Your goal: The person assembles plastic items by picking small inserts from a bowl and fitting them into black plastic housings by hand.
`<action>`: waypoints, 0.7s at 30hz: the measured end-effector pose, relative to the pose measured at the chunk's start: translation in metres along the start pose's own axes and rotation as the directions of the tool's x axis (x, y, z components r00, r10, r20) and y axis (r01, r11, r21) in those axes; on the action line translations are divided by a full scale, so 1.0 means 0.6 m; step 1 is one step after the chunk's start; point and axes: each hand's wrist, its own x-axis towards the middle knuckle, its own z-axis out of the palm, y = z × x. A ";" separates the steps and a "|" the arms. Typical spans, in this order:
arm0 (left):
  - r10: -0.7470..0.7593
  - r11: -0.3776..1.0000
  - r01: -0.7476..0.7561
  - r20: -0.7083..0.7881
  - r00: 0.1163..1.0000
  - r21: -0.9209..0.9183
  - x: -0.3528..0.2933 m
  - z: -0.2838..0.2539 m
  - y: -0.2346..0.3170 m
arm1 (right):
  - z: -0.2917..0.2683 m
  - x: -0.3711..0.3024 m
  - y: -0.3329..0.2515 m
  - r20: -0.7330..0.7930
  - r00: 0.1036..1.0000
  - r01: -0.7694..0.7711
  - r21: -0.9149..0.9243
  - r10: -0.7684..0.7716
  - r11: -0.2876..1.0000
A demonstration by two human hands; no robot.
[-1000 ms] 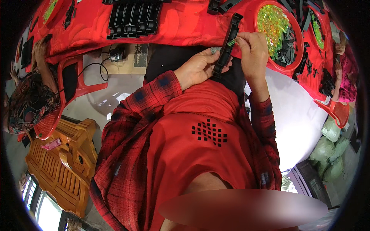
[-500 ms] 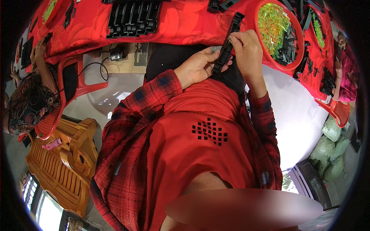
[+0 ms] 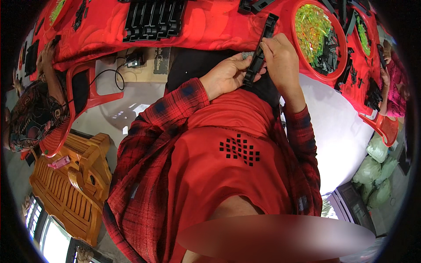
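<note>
A long, narrow black plastic part [image 3: 268,27] with notches and raised ribs stands tilted above my lap. My left hand [image 3: 223,76] grips its lower end between thumb and fingers, palm turned up. A grey covering [image 3: 247,55] shows at one of that hand's fingers. My right hand [image 3: 282,55] is closed, its thumb and fingertips pressed to the right side of the same part near its middle. Whether a small piece sits in the right fingertips is hidden.
On the red-covered table [image 3: 210,33] lies a row of similar black parts [image 3: 154,19]. A red round basket [image 3: 341,65] holds yellow-green and black pieces. Co-workers sit at left [image 3: 37,109] and right [image 3: 394,83]. A red chair [image 3: 94,87] and wooden bench [image 3: 74,193] stand at left.
Both hands stay at the black part with almost the same hold. The right fingers have shifted very slightly; the whole view has moved a little.
</note>
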 end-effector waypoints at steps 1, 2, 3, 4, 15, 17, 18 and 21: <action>0.007 1.000 -0.007 0.014 1.000 -0.007 0.000 0.000 0.000 | 0.000 -0.001 0.002 0.017 0.999 0.032 -0.042 -0.031 0.999; 0.008 1.000 -0.008 0.014 1.000 -0.008 0.000 0.000 0.000 | -0.003 0.000 0.000 0.017 0.999 0.032 -0.041 -0.031 0.999; 0.006 1.000 -0.006 0.029 1.000 -0.010 0.000 0.000 0.001 | -0.008 0.002 -0.003 0.067 0.995 0.088 -0.138 -0.079 0.986; 0.005 1.000 -0.004 0.044 0.999 -0.013 -0.002 0.001 0.001 | -0.012 0.003 -0.005 0.121 0.985 0.147 -0.232 -0.122 0.962; -0.008 1.000 0.009 0.081 0.997 -0.019 -0.004 -0.006 0.006 | 0.009 -0.024 -0.013 -0.012 0.989 -0.148 -0.058 0.148 0.987; -0.027 0.999 0.029 0.124 0.992 -0.016 -0.008 -0.005 0.008 | 0.016 -0.030 -0.018 -0.041 0.952 -0.298 0.122 0.305 0.947; -0.002 1.000 0.001 0.119 0.993 0.012 -0.009 -0.002 0.005 | 0.020 -0.032 -0.024 -0.156 0.930 -0.316 0.127 0.333 0.940; 0.032 0.994 -0.045 0.120 0.992 0.104 -0.017 0.011 0.008 | 0.026 -0.041 -0.014 -0.136 0.872 -0.400 0.357 0.470 0.845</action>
